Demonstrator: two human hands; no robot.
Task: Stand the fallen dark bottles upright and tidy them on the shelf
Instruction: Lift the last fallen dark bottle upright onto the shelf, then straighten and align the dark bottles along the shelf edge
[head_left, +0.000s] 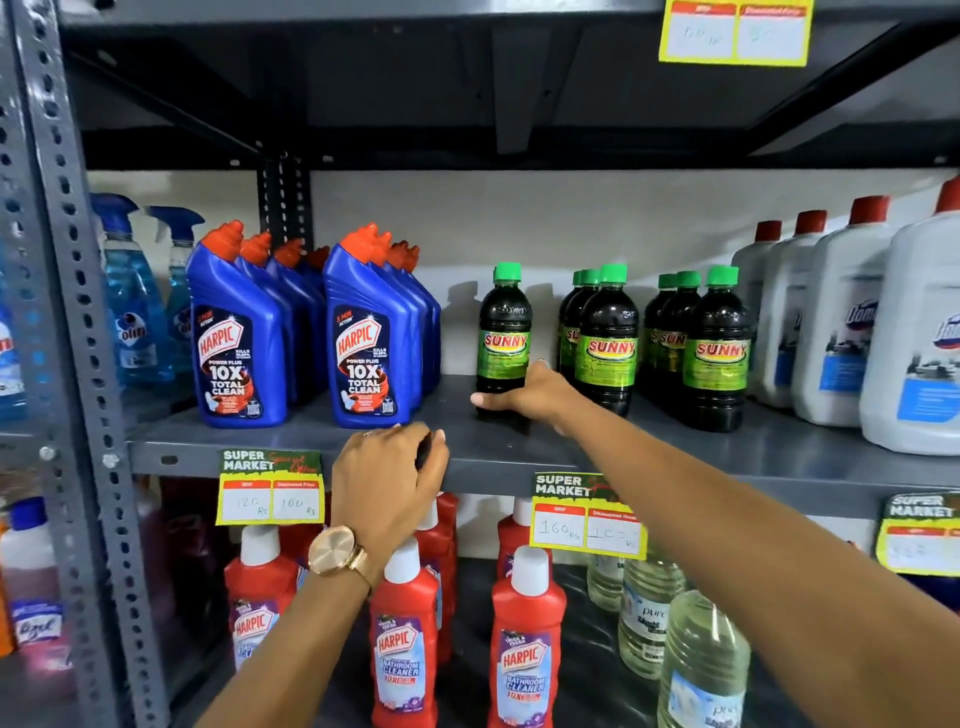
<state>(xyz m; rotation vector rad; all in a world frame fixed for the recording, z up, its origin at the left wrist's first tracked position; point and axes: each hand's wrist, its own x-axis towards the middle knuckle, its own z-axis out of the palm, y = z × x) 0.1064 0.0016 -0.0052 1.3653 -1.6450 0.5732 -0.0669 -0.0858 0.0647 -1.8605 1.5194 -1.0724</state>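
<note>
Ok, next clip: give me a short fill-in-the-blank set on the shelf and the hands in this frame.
1. The right hand grips the base of a lone dark bottle that stands ____.
2. The caps on the dark Sunny bottles are ____.
3. The left hand, at the shelf edge, has a ____ on its wrist.
4. Left of the lone dark bottle stand blue ____ bottles.

Missing words: upright; green; watch; Harpic

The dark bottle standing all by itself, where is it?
In the head view, the lone dark bottle stands mid-shelf, between the blue bottles and the other dark bottles, with the right hand on its base.
</note>
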